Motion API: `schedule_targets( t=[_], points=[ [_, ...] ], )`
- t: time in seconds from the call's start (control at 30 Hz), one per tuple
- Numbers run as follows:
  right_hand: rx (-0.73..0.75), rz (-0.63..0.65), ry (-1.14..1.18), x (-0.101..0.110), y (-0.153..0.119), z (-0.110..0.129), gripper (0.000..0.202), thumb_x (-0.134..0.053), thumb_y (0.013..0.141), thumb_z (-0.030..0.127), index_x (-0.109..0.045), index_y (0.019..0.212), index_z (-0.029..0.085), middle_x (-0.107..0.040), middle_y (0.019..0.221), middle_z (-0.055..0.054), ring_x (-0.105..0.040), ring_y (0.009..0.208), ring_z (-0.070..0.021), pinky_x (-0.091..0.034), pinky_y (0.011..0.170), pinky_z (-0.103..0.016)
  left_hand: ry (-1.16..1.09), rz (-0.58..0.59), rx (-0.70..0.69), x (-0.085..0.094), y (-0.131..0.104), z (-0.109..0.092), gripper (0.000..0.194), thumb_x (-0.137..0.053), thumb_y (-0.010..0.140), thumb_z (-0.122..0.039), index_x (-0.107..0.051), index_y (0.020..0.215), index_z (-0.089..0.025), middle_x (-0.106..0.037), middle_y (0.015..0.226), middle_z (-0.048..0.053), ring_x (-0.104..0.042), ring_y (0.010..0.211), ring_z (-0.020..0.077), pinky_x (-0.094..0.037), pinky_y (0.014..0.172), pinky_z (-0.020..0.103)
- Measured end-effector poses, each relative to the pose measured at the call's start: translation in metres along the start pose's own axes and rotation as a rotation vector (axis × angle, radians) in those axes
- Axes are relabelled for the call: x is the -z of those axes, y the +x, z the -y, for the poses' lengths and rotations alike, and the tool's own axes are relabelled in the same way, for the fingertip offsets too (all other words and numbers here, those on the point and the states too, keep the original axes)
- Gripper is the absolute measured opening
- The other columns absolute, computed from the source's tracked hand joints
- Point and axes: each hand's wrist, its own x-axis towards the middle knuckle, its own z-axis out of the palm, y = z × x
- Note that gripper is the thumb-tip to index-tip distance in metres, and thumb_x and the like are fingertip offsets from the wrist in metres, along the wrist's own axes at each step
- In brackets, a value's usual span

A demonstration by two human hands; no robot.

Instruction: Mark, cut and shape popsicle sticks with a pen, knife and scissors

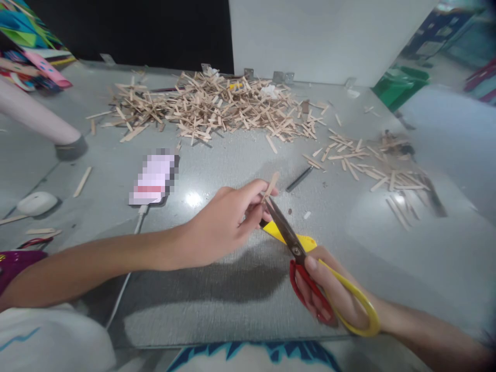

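Note:
Between the thumb and fingers of my left hand is a small wooden stick, its upper end sticking out beyond the fingertips. My right hand grips scissors with one red and one yellow handle. The scissor blades point up and left, and their tips reach the lower part of the stick by my left fingertips. Whether the tips touch the wood is too small to tell. Under the blades lies a yellow tool, partly hidden by the scissors and my left hand.
Many wooden sticks are heaped at the back of the grey table, with more scattered at the right. A dark pen-like rod, a cabled phone, a white mouse and a pale tube also lie around.

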Motion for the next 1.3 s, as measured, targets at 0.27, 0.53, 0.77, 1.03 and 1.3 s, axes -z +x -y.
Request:
schedule_targets(
  t=[0.27,0.53,0.77,1.03,1.3],
  points=[
    [0.039,-0.038,0.008,-0.001,-0.002,-0.004,0.074,-0.051,0.103,0.085,-0.057,0.064,0.021,-0.043,0.041,0.005,-0.039,0.033,-0.0078,-0.034,0.034,-0.018,-0.038,0.033,0.023,0.000,0.000,-0.001,0.019,-0.054,0.102,-0.015,-0.063,0.117,-0.021,-0.082,0.091,0.000,-0.084,0.093,0.0163,-0.063,0.080,0.022],
    [-0.067,-0.102,-0.069,-0.004,0.000,0.004,0.081,-0.052,0.094,0.095,-0.054,0.061,0.021,-0.041,0.040,0.005,-0.039,0.033,-0.0073,-0.036,0.035,-0.018,0.027,0.050,0.039,-0.001,-0.001,0.000,0.025,-0.053,0.099,-0.011,-0.063,0.119,-0.022,-0.083,0.088,-0.001,-0.084,0.086,0.0169,-0.061,0.074,0.024],
    [-0.074,-0.092,-0.100,-0.005,0.004,0.005,0.084,-0.048,0.094,0.097,-0.051,0.057,0.021,-0.041,0.040,0.004,-0.039,0.032,-0.0064,-0.034,0.034,-0.017,0.023,0.054,0.050,-0.001,-0.001,-0.002,0.020,-0.054,0.103,-0.014,-0.063,0.119,-0.022,-0.084,0.091,0.001,-0.084,0.086,0.0170,-0.059,0.071,0.023],
    [0.087,-0.126,-0.153,-0.007,0.007,0.007,0.081,-0.054,0.098,0.089,-0.048,0.054,0.022,-0.041,0.042,0.004,-0.041,0.033,-0.0068,-0.032,0.032,-0.017,0.027,0.043,0.023,-0.001,-0.001,-0.002,0.016,-0.055,0.103,-0.014,-0.063,0.115,-0.021,-0.083,0.087,-0.002,-0.078,0.071,0.0124,-0.055,0.067,0.022],
    [0.033,-0.017,-0.073,-0.002,0.005,0.010,0.084,-0.049,0.099,0.091,-0.048,0.050,0.023,-0.040,0.037,0.003,-0.035,0.029,-0.0063,-0.025,0.030,-0.018,0.092,0.074,0.004,0.008,-0.001,-0.002,0.012,-0.054,0.103,-0.014,-0.061,0.110,-0.022,-0.083,0.091,-0.001,-0.079,0.080,0.0145,-0.053,0.070,0.024]
  ],
)
